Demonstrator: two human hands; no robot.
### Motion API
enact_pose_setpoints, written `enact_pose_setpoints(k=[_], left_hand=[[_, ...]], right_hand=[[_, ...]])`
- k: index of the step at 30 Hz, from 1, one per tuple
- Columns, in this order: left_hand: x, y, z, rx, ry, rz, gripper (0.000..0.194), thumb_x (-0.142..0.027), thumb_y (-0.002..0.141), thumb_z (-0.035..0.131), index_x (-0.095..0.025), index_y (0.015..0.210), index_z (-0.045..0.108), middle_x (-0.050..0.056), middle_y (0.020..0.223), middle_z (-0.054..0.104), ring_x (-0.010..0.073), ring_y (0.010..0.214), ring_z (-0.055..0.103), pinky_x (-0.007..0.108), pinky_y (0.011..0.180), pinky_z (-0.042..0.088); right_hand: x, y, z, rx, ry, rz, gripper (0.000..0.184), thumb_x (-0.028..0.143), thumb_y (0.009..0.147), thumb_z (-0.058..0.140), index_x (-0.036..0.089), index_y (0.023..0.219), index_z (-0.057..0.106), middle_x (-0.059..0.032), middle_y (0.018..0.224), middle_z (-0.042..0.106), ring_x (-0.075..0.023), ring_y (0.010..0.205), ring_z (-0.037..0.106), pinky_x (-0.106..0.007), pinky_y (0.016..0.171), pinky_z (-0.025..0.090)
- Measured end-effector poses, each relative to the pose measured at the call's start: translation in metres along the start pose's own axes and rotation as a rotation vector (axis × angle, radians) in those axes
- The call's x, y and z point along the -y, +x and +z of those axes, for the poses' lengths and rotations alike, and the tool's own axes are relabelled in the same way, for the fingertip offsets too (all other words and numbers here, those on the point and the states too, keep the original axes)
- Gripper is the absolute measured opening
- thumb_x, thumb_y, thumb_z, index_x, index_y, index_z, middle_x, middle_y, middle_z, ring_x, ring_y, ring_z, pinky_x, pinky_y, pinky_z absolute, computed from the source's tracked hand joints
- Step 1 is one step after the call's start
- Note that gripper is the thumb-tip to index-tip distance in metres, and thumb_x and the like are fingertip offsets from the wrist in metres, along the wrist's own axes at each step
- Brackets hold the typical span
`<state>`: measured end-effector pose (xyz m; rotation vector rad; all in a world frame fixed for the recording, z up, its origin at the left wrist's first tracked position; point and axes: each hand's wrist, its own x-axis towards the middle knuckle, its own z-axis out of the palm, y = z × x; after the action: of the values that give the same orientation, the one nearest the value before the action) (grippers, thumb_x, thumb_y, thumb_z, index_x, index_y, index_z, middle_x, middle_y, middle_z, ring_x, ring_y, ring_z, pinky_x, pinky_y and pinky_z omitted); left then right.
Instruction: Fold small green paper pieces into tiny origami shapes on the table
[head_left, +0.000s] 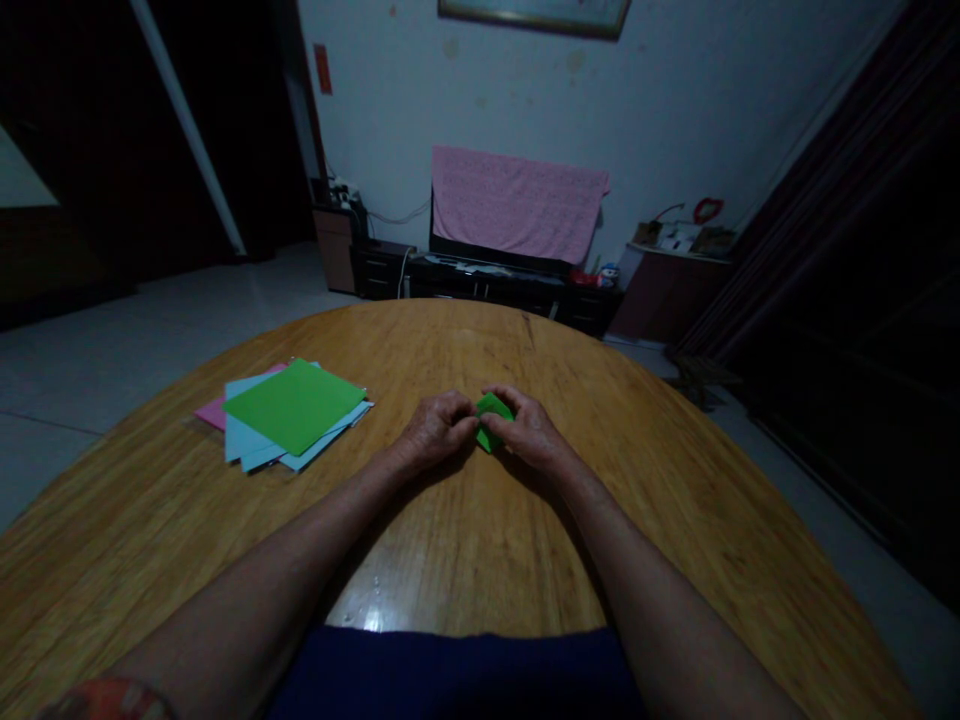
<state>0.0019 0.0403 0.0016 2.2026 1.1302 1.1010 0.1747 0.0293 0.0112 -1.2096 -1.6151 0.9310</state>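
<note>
Where the hands meet: a small green paper, by its look folded, sits between them above or on the wooden surface; whether it touches the wood, I cannot tell.
Right grip: narrow, holding the small green paper, thumb laid across its face and fingers around its far side.
Left grip: narrow, thumb and bent fingers drawn together at the paper's left edge, which they seem to pinch.
Paper pile: well apart on the left, a green sheet on top, light blue sheets fanned beneath, a pink sheet peeking out.
Crooked crease: possible if the layers drift while the right thumb presses.
Torn edge: likeliest if both hands pull outward against each other.
Misjudged corner: dim light and covering fingers could hide a poor match.
Scattered sheets: the left forearm, swung outward, could catch the loose pile.
</note>
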Motion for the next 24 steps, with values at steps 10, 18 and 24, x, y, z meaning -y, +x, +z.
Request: enact_pose_setpoints(k=[10,18,24], left_hand=[[0.002,-0.001,0.006,-0.061,-0.267,-0.101,0.014,-0.024,0.079,0.057,-0.017,0.073,0.067,0.001,0.066,0.062,0.0131,0.064,0.055,0.024,0.060,0.043],[0.002,0.000,0.005,-0.091,-0.537,-0.268,0.013,-0.029,0.072,0.066,-0.017,0.070,0.066,0.000,0.062,0.061,0.0127,0.058,0.054,0.023,0.055,0.041],[0.001,-0.002,0.005,-0.056,-0.644,-0.301,0.013,-0.029,0.072,0.068,-0.017,0.076,0.067,0.001,0.067,0.063,0.0124,0.061,0.057,0.023,0.056,0.043]], right_hand=[[0.015,-0.011,0.005,0.059,0.222,0.087,0.023,0.028,0.071,0.064,0.020,0.093,0.059,0.0007,0.076,0.057,-0.0120,0.061,0.053,-0.024,0.052,0.045],[0.017,-0.014,-0.001,0.055,0.291,0.113,0.041,0.024,0.072,0.063,0.027,0.112,0.053,-0.0033,0.106,0.063,-0.0164,0.080,0.063,-0.026,0.061,0.053],[0.004,-0.009,-0.002,0.066,0.236,0.072,0.027,0.028,0.074,0.065,0.022,0.101,0.064,-0.0024,0.091,0.066,-0.0161,0.075,0.062,-0.029,0.063,0.052]])
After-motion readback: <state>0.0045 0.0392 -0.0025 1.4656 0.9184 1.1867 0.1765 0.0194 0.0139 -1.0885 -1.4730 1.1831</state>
